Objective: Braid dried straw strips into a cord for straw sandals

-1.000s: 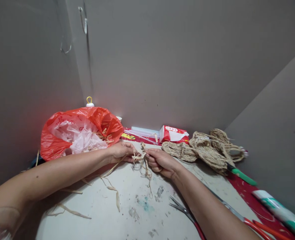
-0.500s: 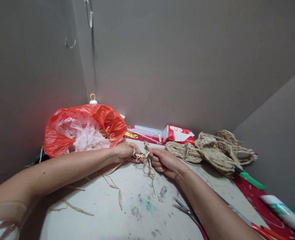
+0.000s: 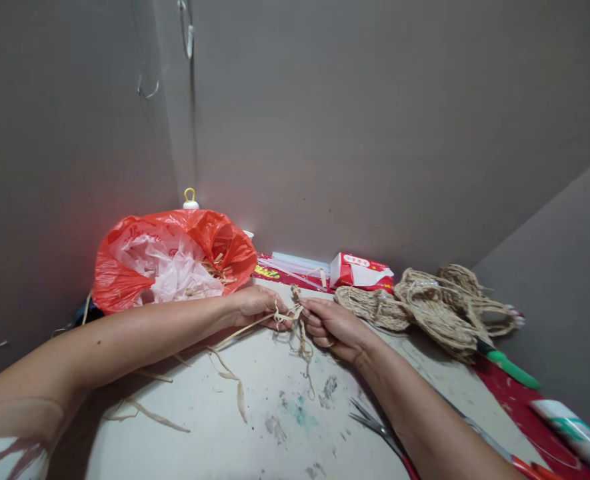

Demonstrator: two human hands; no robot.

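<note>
The white worktop gives the work a broad surface, with the red bag behind the left forearm and the rope coils beyond the right wrist, both apart from the hands. The scissors lie partly open beside the right forearm (mind the tips, which point towards the work). At the centre, between the two hands near the worktop's far edge, is the knotted fibre bundle, its thin ends hanging down. The right hand has its grip clamped on the bundle's upper part, finger and thumb together; the left hand seems closed on a pale strip that loops across at the fingertips. A firm right pinch close to the crossing should stop the bundle twisting. The strip looks dry and flat, so gentle, even tension would suit it; a sharp tug could split it.
</note>
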